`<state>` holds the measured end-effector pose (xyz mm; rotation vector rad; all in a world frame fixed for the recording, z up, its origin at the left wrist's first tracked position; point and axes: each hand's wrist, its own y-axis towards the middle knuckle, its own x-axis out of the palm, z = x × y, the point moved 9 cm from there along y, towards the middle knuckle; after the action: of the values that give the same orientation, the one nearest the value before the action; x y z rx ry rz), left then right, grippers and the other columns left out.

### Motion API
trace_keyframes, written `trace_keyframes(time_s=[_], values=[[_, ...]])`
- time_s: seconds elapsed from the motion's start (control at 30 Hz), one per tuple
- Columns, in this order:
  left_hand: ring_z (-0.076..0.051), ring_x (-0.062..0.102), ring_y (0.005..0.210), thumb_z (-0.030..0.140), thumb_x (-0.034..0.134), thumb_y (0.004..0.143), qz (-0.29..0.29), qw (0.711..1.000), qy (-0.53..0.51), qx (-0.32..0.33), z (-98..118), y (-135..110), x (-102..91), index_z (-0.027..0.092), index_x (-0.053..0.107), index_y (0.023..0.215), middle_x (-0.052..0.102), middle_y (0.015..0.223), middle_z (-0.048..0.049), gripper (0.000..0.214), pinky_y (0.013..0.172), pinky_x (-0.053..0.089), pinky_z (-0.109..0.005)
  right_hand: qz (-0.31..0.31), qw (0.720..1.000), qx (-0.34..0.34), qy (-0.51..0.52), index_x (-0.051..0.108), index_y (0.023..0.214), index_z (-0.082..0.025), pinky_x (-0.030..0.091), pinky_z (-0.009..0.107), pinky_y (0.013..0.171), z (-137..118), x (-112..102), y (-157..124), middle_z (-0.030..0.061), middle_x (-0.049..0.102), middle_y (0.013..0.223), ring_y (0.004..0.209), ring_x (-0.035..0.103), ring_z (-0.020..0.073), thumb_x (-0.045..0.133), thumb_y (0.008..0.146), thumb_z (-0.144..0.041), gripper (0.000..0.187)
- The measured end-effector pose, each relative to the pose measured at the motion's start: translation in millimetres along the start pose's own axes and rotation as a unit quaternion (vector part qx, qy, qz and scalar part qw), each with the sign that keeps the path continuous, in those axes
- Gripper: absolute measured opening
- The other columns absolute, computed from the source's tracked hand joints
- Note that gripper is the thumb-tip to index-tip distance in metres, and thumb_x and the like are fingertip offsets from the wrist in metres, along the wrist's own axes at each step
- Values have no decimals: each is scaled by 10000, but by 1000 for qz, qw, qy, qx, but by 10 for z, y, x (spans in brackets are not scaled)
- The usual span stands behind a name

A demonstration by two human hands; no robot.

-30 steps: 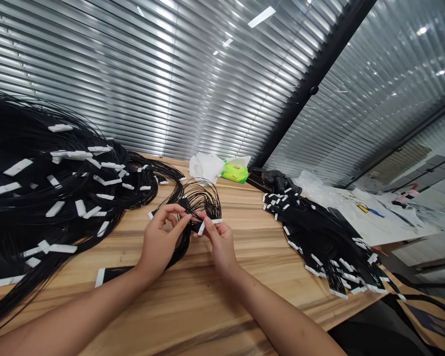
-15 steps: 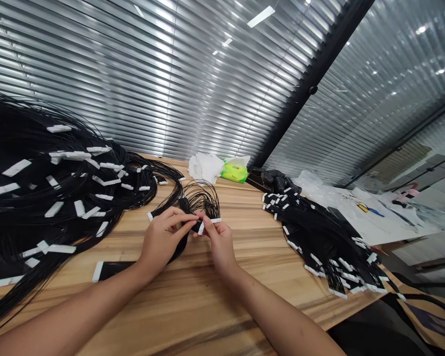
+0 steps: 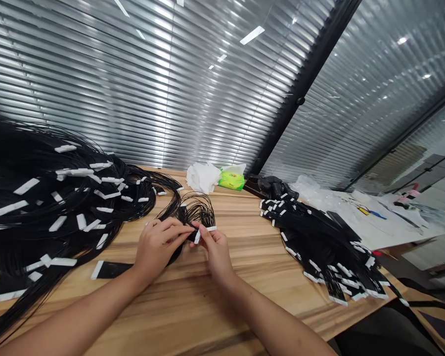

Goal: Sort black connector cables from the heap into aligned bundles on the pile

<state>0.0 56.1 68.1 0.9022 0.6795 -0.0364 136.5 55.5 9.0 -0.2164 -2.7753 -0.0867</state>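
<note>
- wood-grain tabletop, light with darker streaks
- big tangle of black cables, white connectors everywhere, hogging the left
- smaller cable heap on the right
- one flat black cable, white-ended
- white tissue and a green tissue pack at the back

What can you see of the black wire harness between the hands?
The black wire harness is a bundle of thin, plastic-looking strands, bowed in loose loops over the wooden table. The right hand holds one flat white end piece; another white end piece shows just beyond its thumb. The left hand pinches the harness close to the held end. Part is hidden behind that hand.
</note>
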Motion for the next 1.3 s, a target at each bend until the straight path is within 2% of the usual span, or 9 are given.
trace_keyframes(time_s=[0.2,0.37,0.67,0.83,1.03,1.2,1.3], values=[[-139,597,729,362,558,908,-13,1000,15,9,1,-2,47,311,756,915,716,844,-4,204,697,357,-313,1,1000,-7,10,778,888,-163,461,267,563,39,27,15,2,667,630,517,537,123,723,696,-496,388],[-151,624,768,320,558,907,-7,999,29,31,44,11,10,325,762,887,737,891,-3,204,728,350,-319,3,999,-15,31,780,854,-164,456,255,545,69,31,22,-17,633,582,490,504,109,731,677,-486,371],[-173,653,791,358,589,874,20,999,27,2,14,18,-93,282,755,854,758,944,-11,184,765,349,-334,-14,998,-19,50,765,913,-165,474,265,588,97,66,82,-9,649,635,533,557,122,719,679,-477,394],[-185,635,823,361,550,894,-11,997,80,10,12,0,-60,284,749,905,739,938,-19,214,759,347,-340,-33,998,-15,52,753,889,-152,478,267,585,138,91,93,7,671,665,527,550,116,720,665,-494,411],[-205,600,866,347,487,918,-83,991,104,31,43,-13,72,229,666,892,688,930,-35,216,778,371,-337,-38,999,-20,27,728,695,-148,431,255,517,158,105,120,-10,630,546,498,542,127,762,613,-467,331],[-240,547,887,344,445,921,-73,988,135,26,68,-1,76,209,612,840,649,889,-68,229,844,339,-385,-29,999,-23,33,731,739,-154,449,261,538,168,98,162,-16,661,586,529,545,131,774,606,-431,310],[-237,536,862,375,466,905,-74,986,144,39,115,-19,49,209,586,743,638,823,-61,262,870,318,-400,-14,998,-21,62,731,793,-155,461,262,558,152,27,197,-3,691,640,557,565,135,758,632,-432,322]])
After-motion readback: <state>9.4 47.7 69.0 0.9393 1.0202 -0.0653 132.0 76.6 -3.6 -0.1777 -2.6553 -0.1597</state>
